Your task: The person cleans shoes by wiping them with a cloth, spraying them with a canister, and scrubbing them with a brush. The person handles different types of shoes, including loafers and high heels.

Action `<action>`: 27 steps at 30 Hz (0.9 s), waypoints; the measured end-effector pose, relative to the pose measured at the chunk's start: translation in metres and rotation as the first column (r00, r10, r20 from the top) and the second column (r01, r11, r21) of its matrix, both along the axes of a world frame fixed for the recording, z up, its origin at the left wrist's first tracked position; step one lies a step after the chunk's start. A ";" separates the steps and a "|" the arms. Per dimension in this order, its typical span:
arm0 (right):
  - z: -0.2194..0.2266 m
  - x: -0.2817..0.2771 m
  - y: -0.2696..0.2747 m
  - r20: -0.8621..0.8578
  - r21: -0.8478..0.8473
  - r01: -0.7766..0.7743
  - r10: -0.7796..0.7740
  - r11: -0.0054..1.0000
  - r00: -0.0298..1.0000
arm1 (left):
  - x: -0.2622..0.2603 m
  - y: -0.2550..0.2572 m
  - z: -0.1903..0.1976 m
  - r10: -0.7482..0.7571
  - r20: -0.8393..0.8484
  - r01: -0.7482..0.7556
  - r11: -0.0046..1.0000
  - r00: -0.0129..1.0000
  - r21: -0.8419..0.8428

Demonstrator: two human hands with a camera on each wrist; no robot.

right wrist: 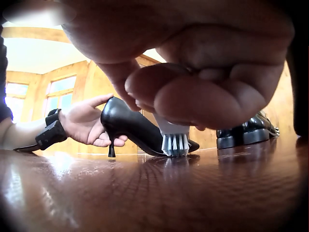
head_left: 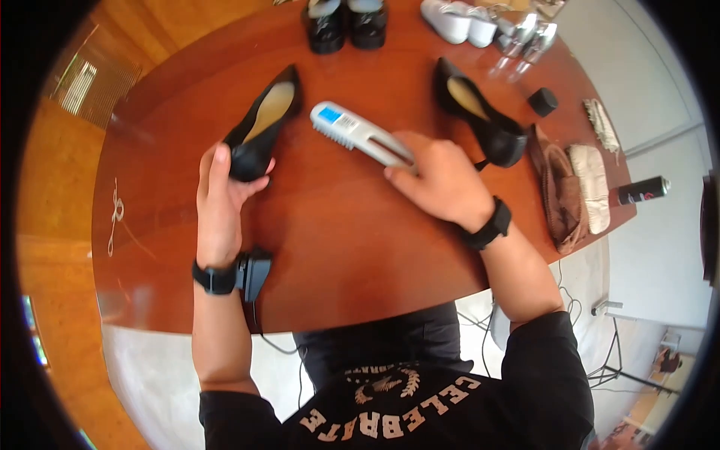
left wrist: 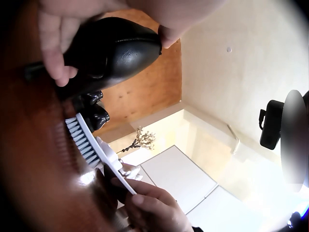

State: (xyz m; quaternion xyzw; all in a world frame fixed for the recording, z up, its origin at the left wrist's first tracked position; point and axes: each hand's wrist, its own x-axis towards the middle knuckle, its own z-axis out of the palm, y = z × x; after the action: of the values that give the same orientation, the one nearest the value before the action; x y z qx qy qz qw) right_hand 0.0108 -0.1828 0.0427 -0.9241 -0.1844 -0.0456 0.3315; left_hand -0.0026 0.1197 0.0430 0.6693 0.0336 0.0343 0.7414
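My left hand (head_left: 222, 187) holds a black high-heeled shoe (head_left: 264, 124) by its heel end, thumb on one side and fingers on the other. In the right wrist view that shoe (right wrist: 133, 126) rests on the table with its thin heel down. My right hand (head_left: 442, 180) grips the handle of a white scrubbing brush (head_left: 352, 129) with a blue label. The brush's pale bristles (left wrist: 82, 140) face the tabletop, and its head is a little apart from the held shoe. A second black high-heeled shoe (head_left: 480, 112) lies beyond my right hand, toe pointing away.
Black shiny shoes (head_left: 346, 26) stand at the table's far edge, with white shoes (head_left: 461, 21) and silver shoes (head_left: 529, 34) to their right. Brown shoes (head_left: 559, 195), a beige pad (head_left: 589, 187), a spray can (head_left: 643, 190) and a black block (head_left: 543, 101) sit at right. A string (head_left: 115, 217) lies at left.
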 end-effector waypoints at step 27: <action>0.022 -0.018 -0.016 0.303 0.778 -0.308 0.102 0.547 0.947 | -0.036 -0.048 0.055 0.112 0.416 -0.246 0.927 0.902 0.284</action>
State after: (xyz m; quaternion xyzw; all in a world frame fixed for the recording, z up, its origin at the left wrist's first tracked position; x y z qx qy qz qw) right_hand -0.0075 -0.1983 0.0651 -0.6267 -0.2854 -0.1891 0.7001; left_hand -0.0382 0.0716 0.0978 0.7571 -0.0596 0.2417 0.6040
